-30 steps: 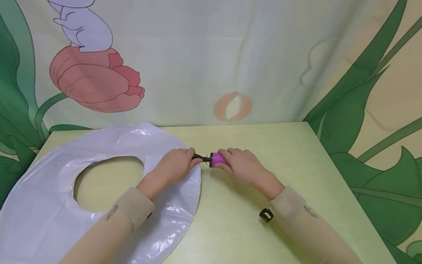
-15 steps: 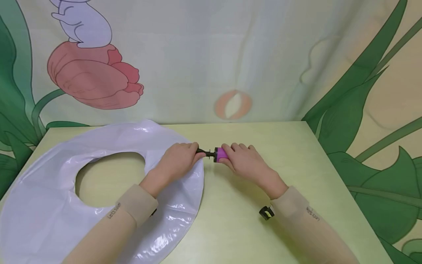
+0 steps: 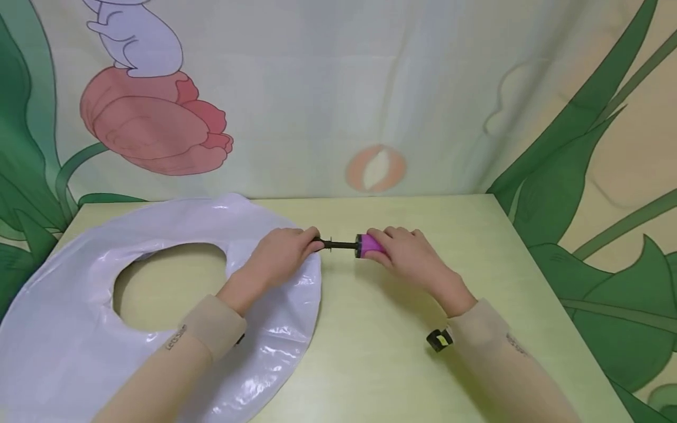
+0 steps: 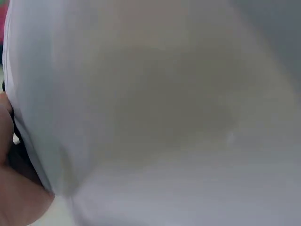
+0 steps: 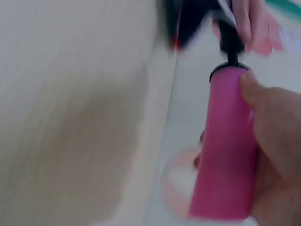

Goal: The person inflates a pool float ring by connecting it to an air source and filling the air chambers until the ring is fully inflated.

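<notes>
My left hand grips the black end of a small hand pump, over the right-hand edge of a pale lavender inflatable ring. Around the pump's purple barrel my right hand is wrapped. A black rod shows between the two hands. In the right wrist view the barrel looks pink, with thumb and fingers around it. The ring fills most of the left wrist view, with part of the left hand at its edge. Whether the pump joins the ring is hidden.
The ring lies over the left part of a light yellow-green table. Behind stands a cloth backdrop printed with a flower and leaves. A black wrist camera hangs below the right sleeve.
My right hand has moved right with the purple barrel, so a longer stretch of black rod shows. The left hand stays at nearly the same spot, gripping the black end.
</notes>
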`<state>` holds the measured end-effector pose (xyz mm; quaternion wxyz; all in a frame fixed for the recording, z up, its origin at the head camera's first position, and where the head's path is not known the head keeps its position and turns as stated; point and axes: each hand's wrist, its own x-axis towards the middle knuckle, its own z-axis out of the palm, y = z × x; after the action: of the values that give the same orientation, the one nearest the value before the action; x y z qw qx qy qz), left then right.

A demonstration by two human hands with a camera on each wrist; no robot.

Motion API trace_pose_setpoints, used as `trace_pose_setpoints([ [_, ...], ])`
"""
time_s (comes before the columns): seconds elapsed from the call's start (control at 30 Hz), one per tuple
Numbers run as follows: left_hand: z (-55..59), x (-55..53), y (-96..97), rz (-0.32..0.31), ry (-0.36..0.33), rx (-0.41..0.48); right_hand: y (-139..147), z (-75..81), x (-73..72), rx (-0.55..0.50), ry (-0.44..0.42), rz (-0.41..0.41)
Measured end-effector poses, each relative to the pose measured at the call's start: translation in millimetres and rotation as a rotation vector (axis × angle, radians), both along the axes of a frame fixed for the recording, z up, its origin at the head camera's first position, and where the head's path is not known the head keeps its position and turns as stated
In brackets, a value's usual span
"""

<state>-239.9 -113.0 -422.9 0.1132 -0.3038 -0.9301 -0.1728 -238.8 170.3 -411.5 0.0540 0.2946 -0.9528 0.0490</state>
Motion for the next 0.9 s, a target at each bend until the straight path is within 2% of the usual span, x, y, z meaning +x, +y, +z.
trace_pose_setpoints([
  [0.1, -0.3, 1.4, 11.3, -0.014, 0.008, -0.007, -18, 3.0, 0.2, 0.013, 0.016, 0.043],
  [0.2, -1.8, 2.1, 12.1, 0.005, -0.012, -0.001, -22, 1.5, 0.4, 0.009, 0.005, 0.051],
  [0.4, -4.7, 0.5, -10.8, 0.053, -0.103, 0.008, 12, -8.0, 0.9, -0.031, -0.098, -0.026],
  [0.47, -4.8, -0.7, -12.8, 0.071, -0.134, 0.013, 20, -8.9, 0.6, -0.026, -0.094, -0.042],
  [0.53, -3.5, -1.1, -7.8, 0.053, -0.145, 0.013, 17, -8.3, 0.1, -0.012, -0.072, -0.028],
  [0.67, 0.9, -1.0, 13.1, 0.001, -0.101, 0.014, -4, -4.1, -0.9, 0.017, 0.021, 0.016],
  [0.73, 1.3, -0.4, 20.1, -0.005, -0.082, 0.019, -13, -2.8, -0.2, 0.022, 0.047, 0.025],
  [0.8, -0.2, 0.5, 22.0, -0.001, -0.082, 0.02, -16, -3.1, 0.6, 0.025, 0.049, 0.032],
  [0.9, -4.0, 1.5, 15.7, 0.011, -0.078, 0.007, -8, -5.5, 1.4, 0.008, -0.004, 0.022],
])
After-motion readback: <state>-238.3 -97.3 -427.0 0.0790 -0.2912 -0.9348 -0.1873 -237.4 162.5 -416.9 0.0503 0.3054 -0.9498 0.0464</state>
